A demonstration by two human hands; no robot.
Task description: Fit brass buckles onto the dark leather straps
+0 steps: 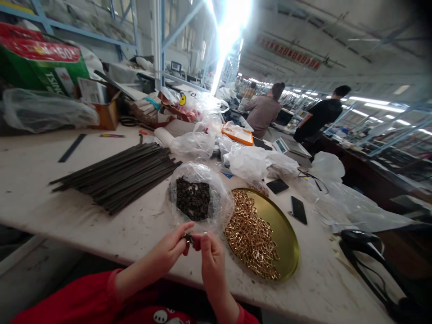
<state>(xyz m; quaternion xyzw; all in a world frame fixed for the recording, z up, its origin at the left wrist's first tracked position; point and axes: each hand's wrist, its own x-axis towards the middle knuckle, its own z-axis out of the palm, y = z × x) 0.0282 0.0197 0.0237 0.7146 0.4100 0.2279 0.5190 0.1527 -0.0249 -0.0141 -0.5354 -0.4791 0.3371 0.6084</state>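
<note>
Over the table's front edge my left hand [173, 246] is closed, pinching a small shiny metal piece [188, 238] with dark parts, perhaps a buckle. Thumb and fingers of my right hand [212, 258] are pinched together at the right end of the same piece; its exact form is too small to tell. Just beyond both hands sits a clear plastic bag [221, 198], open at the top, with many small black pieces [192, 198] inside. To the right, a round gold tray [285, 243] carries a heap of small gold-coloured metal buckles [251, 234].
Long dark strips [124, 175] lie stacked at the left, near a pen [113, 135]. A phone [299, 210], a black square item [277, 186] and plastic bags [249, 159] are on the right and back. Two people [265, 112] are farther off.
</note>
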